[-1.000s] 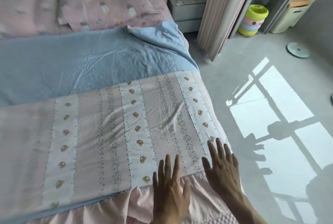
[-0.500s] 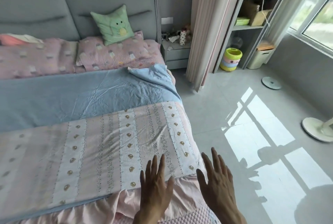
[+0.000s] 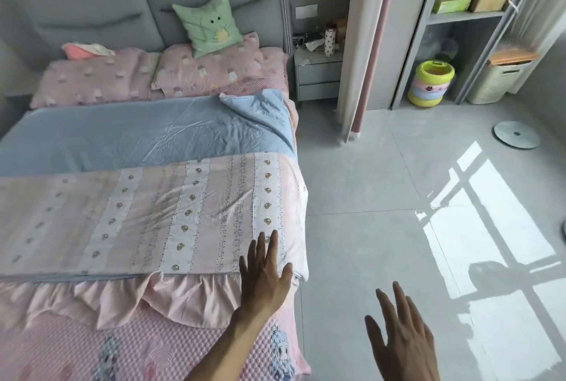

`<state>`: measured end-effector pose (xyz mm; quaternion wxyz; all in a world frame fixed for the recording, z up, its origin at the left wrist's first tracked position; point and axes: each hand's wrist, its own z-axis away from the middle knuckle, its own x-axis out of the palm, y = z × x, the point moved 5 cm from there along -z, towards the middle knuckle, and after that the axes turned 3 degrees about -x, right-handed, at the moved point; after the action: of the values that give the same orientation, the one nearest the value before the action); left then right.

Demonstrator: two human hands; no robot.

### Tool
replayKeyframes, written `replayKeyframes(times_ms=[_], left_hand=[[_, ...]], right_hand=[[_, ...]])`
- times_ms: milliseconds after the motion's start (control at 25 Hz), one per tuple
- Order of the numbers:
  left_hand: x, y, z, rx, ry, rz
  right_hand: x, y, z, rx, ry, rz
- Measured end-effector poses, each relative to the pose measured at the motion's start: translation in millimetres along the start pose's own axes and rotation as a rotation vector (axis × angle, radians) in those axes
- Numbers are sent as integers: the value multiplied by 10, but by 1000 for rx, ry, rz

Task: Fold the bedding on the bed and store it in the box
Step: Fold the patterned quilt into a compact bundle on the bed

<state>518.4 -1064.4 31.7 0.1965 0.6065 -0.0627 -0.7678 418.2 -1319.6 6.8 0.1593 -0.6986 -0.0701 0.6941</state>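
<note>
Two hands are out in front of me, both with fingers spread wide and holding nothing. My left hand [image 3: 266,279] lies flat on the folded pink quilt [image 3: 159,215], right at its near right corner, by the right edge of the bed [image 3: 214,347]. My right hand [image 3: 401,341] is off the bed, in the air over the gray floor [image 3: 367,184]. The quilt lies across the bed with its blue side [image 3: 128,132] showing behind it. Pink pillows [image 3: 171,74] sit at the head end.
</note>
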Motion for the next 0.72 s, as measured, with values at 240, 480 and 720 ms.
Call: replayKeyframes(times_ms=[240,480,720], left_hand=[[112,415,-210,-61,51,18],[258,198,-769,-302,145,122],[482,-175,-1671,-560,130,228]], right_hand=[[-321,232,-818,-118,-90,-71],[-86,-244,-1875,-450,-233,-44],[651,-704,-3148,-718,-430,78]])
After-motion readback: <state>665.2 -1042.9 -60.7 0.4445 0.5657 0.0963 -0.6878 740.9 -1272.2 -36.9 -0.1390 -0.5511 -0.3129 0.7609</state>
